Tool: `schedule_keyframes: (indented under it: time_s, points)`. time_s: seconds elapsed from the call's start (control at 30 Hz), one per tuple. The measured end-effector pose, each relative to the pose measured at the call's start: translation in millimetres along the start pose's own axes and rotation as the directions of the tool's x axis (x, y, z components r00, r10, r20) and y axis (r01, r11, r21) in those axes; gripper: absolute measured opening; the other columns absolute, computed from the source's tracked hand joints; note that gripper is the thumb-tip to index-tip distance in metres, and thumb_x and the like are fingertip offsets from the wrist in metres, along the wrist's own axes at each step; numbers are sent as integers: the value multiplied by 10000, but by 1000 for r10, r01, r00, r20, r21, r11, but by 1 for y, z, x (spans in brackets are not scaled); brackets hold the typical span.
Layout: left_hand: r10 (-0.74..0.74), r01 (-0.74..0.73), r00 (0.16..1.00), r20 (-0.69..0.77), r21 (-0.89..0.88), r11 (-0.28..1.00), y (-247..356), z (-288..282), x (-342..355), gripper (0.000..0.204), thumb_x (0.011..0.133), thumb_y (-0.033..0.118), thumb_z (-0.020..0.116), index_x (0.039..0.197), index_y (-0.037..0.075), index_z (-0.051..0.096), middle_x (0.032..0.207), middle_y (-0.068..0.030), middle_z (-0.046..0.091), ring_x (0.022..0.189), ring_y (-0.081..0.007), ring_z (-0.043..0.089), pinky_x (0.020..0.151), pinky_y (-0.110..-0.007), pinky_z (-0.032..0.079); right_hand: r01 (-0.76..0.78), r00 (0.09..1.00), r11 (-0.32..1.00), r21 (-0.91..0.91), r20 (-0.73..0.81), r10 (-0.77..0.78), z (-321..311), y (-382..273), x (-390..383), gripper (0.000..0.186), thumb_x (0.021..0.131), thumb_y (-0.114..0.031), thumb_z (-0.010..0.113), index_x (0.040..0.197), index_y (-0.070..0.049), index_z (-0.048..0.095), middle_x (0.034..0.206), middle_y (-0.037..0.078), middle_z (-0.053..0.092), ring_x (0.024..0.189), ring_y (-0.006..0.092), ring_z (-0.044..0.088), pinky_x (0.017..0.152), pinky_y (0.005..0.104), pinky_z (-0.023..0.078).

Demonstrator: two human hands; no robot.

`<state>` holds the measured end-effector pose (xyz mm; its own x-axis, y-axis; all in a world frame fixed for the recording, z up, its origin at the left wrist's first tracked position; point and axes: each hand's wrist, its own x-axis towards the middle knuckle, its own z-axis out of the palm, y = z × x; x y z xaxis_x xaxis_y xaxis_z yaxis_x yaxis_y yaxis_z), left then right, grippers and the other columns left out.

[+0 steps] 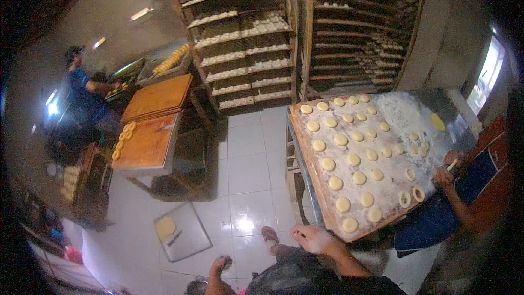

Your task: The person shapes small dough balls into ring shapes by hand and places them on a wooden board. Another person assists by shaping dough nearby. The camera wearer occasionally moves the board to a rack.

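Observation:
My left hand (pixel 219 266) hangs low at the bottom centre above the floor, its fingers curled; whether anything is in them is unclear. My right hand (pixel 311 239), pale with what looks like flour, is beside the near left corner of a floured board (pixel 305 164), its fingers loosely bent and apart, with nothing visible in them. Rows of pale dough rounds (pixel 343 204) and a few dough rings (pixel 405 199) lie on the board. Below and left, a metal tray (pixel 194 246) on the tiled floor holds a yellowish lump (pixel 165 228) and a dark long tool.
A co-worker's hands (pixel 446 177) work at the table's right side. Another person (pixel 87 93) in blue stands far left near wooden boards (pixel 153 98) with dough rings (pixel 119 147). Racks (pixel 297 38) holding dough trays line the back. My foot (pixel 269 236) is on the tiles.

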<state>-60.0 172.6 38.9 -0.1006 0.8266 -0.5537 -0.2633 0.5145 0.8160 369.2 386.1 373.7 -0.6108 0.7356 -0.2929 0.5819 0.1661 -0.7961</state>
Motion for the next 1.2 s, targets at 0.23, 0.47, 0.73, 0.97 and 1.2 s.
schedule_keyframes:
  time_s: [0.23, 0.47, 0.73, 0.97, 1.2]
  points:
    - [-178, 196, 980, -86, 285, 938, 218, 10, 178, 222, 939, 193, 562, 1105, 47, 586, 1008, -139, 687, 913, -260, 675, 750, -366, 542, -23, 926, 979, -202, -374, -56, -97, -34, 160, 198, 942, -263, 586, 1048, -100, 623, 955, 193, 675, 914, 406, 641, 800, 463, 516]
    - [-108, 36, 990, 94, 570, 821, 362, 18, 391, 150, 936, 138, 573, 1051, 55, 621, 900, -99, 701, 818, -179, 667, 733, -298, 520, -436, 584, 890, -134, -794, 166, -142, -2, 301, 158, 946, -205, 572, 1013, -67, 607, 932, 172, 653, 840, 371, 643, 754, 439, 520]
    - [170, -931, 225, 959, 160, 329, 616, 372, 553, 232, 903, 102, 544, 1111, 31, 617, 988, -179, 693, 963, -333, 669, 875, -411, 512, -512, -65, 858, 44, -998, 13, -189, 18, 384, 261, 934, -180, 576, 1167, -64, 599, 1079, 148, 640, 1080, 325, 577, 976, 420, 431]
    - [-136, -963, -98, 986, -59, 263, 649, 626, 543, 328, 900, 278, 584, 1124, 44, 638, 1060, -198, 652, 1052, -361, 605, 882, -463, 499, -769, -90, 539, 342, -894, 439, -227, 28, 417, 474, 899, -132, 514, 1351, 4, 469, 1415, 274, 444, 1337, 430, 407, 1108, 457, 366]
    - [-565, -764, -576, 591, -636, 114, 628, 708, 507, 419, 881, 382, 635, 1176, 85, 646, 1205, -240, 564, 1227, -420, 487, 985, -514, 429, -700, -224, 505, 505, -827, 516, -290, -14, 417, 374, 831, -159, 638, 1161, 10, 592, 1213, 214, 598, 1136, 422, 546, 1008, 467, 432]
